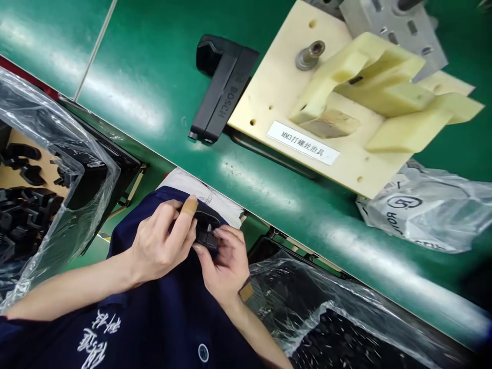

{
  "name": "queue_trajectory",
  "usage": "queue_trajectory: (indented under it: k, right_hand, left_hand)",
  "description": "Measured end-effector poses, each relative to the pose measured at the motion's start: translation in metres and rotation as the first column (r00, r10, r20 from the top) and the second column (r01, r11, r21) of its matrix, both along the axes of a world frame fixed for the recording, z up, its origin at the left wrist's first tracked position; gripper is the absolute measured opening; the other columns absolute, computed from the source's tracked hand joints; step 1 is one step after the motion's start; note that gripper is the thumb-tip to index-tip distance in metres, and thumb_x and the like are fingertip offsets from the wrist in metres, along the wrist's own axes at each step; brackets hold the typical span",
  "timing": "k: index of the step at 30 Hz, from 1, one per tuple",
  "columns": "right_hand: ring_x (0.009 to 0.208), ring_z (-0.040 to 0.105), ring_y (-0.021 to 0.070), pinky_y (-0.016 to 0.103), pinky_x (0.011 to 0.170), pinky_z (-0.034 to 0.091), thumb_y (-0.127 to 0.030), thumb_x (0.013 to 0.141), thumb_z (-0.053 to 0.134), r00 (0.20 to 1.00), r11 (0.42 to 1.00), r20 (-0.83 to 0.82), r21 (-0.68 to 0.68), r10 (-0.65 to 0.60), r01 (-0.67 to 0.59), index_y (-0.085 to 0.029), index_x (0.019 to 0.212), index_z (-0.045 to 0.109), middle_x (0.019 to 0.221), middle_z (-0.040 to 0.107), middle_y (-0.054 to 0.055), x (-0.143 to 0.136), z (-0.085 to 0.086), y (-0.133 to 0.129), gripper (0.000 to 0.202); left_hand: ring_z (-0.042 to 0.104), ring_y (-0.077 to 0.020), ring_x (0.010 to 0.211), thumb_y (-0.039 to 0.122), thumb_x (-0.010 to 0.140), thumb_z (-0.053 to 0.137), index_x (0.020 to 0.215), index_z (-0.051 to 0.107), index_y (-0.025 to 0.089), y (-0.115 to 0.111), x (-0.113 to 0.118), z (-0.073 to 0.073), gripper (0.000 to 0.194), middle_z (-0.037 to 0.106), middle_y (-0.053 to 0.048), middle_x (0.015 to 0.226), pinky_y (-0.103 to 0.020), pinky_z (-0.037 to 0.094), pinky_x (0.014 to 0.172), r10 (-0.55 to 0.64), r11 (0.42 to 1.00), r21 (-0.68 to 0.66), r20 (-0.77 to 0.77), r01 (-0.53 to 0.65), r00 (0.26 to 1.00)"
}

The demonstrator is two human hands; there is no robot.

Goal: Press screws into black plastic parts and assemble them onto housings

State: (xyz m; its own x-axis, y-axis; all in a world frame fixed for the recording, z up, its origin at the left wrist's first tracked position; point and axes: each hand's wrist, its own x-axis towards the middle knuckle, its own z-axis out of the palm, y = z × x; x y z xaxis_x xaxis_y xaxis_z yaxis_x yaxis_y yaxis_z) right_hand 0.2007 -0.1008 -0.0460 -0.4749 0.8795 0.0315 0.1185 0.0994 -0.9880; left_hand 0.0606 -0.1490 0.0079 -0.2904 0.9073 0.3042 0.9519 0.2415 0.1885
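Observation:
A small black plastic part, with a curved rim and a short metal-looking pin, is held between my two hands in front of my body. On its left side, my left hand is closed around it; one finger wears a tan bandage or finger cover. My right hand pinches the opposite end between thumb and fingertips. Fingers hide much of the part's outline. A black part marked BOSCH lies on the green bench, apart from both hands and against a cream fixture plate.
The green bench runs diagonally, with a yellow cradle and a metal plate on the fixture. A printed plastic bag lies to the right. Plastic-lined bins hold black parts at left and dark material at lower right.

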Motion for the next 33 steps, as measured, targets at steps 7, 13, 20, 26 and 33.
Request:
queue_trajectory:
  k: [7,13,20,26,33]
  right_hand:
    - [0.079,0.064,0.0146,0.025,0.071,0.056,-0.048,0.084,0.068,0.991,0.917,-0.124,-0.400,-0.050,-0.003,-0.021,0.111,0.065,0.091,0.067,0.004,-0.008,-0.003,-0.007,0.039]
    - [0.079,0.064,0.0157,0.029,0.073,0.055,-0.049,0.082,0.069,0.923,0.905,-0.047,-0.224,-0.382,0.363,-0.022,0.110,0.064,0.092,0.066,0.002,0.000,0.014,0.023,0.039]
    - [0.101,0.060,0.0242,0.044,0.090,0.051,-0.034,0.083,0.068,0.948,0.462,0.017,0.876,-0.318,0.139,-0.026,0.125,0.055,0.111,0.059,0.006,-0.008,0.064,0.192,0.045]
    - [0.114,0.057,0.0253,0.047,0.097,0.049,-0.037,0.095,0.050,0.796,0.536,0.598,0.704,-0.095,-0.465,-0.021,0.134,0.051,0.122,0.059,0.011,-0.033,0.074,0.239,0.042]
    - [0.128,0.052,0.0272,0.052,0.103,0.047,-0.026,0.093,0.053,0.887,0.490,0.448,0.801,-0.109,-0.344,-0.024,0.123,0.058,0.132,0.057,0.011,-0.021,0.049,0.220,0.031]
  left_hand:
    - [0.069,-0.0186,0.077,0.014,0.079,0.070,0.128,0.051,0.003,0.000,0.007,0.000,0.054,0.068,-0.012,0.086,-0.023,0.055,0.061,0.029,0.986,0.156,0.152,-0.053,0.988]
    - [0.068,-0.0197,0.093,0.014,0.085,0.062,0.132,0.048,0.003,-0.002,0.022,-0.002,0.050,0.068,-0.015,0.099,-0.027,0.058,0.082,-0.154,0.964,0.266,0.551,0.001,0.820]
    - [0.070,-0.0195,0.091,0.011,0.089,0.054,0.120,0.054,0.007,-0.009,0.029,-0.008,0.032,0.071,-0.014,0.096,-0.029,0.058,0.086,-0.233,0.966,0.244,0.672,0.088,0.703]
    - [0.072,-0.0201,0.090,0.012,0.090,0.052,0.116,0.055,0.012,-0.015,0.028,-0.017,0.026,0.072,-0.009,0.090,-0.029,0.060,0.083,-0.168,0.977,0.209,0.659,0.037,0.734]
    - [0.072,-0.0189,0.090,0.014,0.092,0.050,0.113,0.055,0.015,-0.017,0.023,-0.024,0.022,0.072,-0.007,0.090,-0.027,0.061,0.082,-0.135,0.986,0.168,0.716,0.018,0.685]
